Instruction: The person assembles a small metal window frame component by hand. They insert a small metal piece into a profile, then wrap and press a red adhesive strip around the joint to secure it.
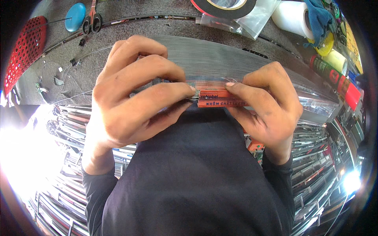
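An orange-red printed strip (212, 99) runs crosswise close in front of my body. My right hand (271, 102) is closed at its right end, thumb on the upper side and fingers curled beneath. Just off the strip's left end, the fingertips of my left hand (138, 94) are pinched together; what lies between them is too small to tell. A fine grey mesh sheet (204, 55) spreads out beyond both hands, its near edge meeting the strip. Thin loose strands (228, 80) curl by my right thumb.
Scissors (92, 21), a blue disc (75, 17) and a red perforated basket (25, 51) are at the far left. Tape rolls (232, 10), a white roll (291, 19), a blue cloth (318, 19) and a red-and-green can (334, 80) line the far right. Metal profiles (59, 188) lie below.
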Available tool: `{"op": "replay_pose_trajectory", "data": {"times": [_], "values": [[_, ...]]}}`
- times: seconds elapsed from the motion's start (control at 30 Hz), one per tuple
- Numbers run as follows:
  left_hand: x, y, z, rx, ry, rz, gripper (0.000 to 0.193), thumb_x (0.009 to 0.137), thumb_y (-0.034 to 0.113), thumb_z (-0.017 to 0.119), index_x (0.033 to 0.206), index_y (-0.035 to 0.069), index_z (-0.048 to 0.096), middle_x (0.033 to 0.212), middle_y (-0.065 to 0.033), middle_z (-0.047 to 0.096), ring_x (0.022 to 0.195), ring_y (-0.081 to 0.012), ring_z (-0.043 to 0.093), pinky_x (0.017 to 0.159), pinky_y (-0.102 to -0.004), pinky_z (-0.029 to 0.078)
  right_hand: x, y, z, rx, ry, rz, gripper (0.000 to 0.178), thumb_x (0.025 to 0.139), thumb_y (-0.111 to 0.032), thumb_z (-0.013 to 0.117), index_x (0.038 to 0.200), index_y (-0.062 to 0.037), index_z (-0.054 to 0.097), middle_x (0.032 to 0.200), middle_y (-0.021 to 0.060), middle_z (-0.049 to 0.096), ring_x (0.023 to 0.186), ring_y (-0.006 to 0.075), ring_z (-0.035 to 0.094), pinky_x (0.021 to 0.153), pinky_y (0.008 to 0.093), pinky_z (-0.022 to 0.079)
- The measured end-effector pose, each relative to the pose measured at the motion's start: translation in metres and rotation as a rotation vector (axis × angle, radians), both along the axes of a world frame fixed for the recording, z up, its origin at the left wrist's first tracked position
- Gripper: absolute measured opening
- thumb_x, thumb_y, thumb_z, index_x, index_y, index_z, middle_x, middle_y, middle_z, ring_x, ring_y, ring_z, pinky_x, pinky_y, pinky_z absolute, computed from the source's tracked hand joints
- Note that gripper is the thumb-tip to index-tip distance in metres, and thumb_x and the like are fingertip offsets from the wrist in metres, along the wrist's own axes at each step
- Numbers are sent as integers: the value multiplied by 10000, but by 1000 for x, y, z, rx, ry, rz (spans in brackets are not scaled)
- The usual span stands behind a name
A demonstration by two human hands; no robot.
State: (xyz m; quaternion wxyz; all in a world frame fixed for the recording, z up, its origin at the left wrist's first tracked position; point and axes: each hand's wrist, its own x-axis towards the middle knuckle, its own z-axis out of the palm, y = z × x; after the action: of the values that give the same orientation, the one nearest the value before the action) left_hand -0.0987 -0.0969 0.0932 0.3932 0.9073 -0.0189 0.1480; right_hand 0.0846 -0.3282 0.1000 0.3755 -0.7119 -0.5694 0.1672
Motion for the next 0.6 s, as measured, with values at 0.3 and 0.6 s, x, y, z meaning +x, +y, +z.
{"op": "replay_pose_trajectory", "data": {"times": [0.3, 0.6], "values": [[-6, -6, -2, 17, 43, 27, 403, 616, 165, 937, 1003, 85, 861, 1004, -78, 809, 981, -333, 697, 788, -445, 571, -5, 1, -3, 24, -21, 2, 426, 686, 0, 980, 1092, -7, 849, 955, 95, 723, 808, 275, 687, 681, 391, 549], [-12, -13, -6, -104, 34, 66, 400, 624, 79, 941, 1018, 81, 869, 1018, -76, 811, 976, -319, 706, 805, -449, 594, -9, 2, -4, 39, -18, 56, 429, 724, 8, 976, 1132, 29, 843, 957, 101, 720, 814, 276, 684, 684, 392, 557]]}}
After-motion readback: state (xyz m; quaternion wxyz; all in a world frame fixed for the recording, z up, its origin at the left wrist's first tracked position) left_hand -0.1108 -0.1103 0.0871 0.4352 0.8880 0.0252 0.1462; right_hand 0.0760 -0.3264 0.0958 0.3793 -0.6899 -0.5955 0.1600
